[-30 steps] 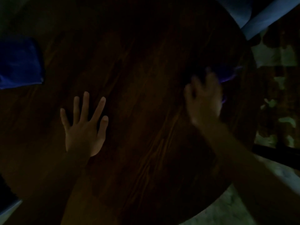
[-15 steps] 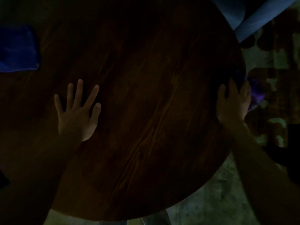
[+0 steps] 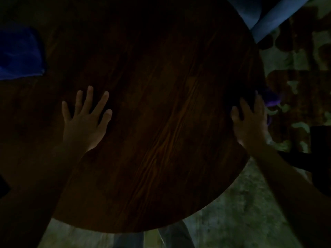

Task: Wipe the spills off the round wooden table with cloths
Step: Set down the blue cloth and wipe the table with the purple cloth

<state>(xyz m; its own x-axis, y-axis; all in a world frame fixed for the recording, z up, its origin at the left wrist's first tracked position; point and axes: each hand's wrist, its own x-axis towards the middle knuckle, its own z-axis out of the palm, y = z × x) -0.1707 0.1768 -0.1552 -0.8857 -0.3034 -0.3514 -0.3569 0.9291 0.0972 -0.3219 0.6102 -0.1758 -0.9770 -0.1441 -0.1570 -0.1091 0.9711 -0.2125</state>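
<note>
The scene is very dark. The round wooden table (image 3: 161, 122) fills most of the view. My left hand (image 3: 84, 120) lies flat on it, left of centre, with fingers spread and nothing in it. My right hand (image 3: 250, 124) rests at the table's right edge on a purple cloth (image 3: 271, 99), most of which is hidden under the hand and hangs past the rim. A blue cloth (image 3: 18, 54) lies on the table at the far left. No spill is visible in this light.
A light blue object (image 3: 268, 17) sits beyond the table at the upper right. A patterned floor (image 3: 295, 68) shows to the right and a dark object (image 3: 320, 158) stands at the right edge. My legs (image 3: 172, 235) show below the near rim.
My right hand slid the purple cloth from the table's right part out to the rim, then stayed near the edge. My left hand kept flat in place. The view shifted slightly.
</note>
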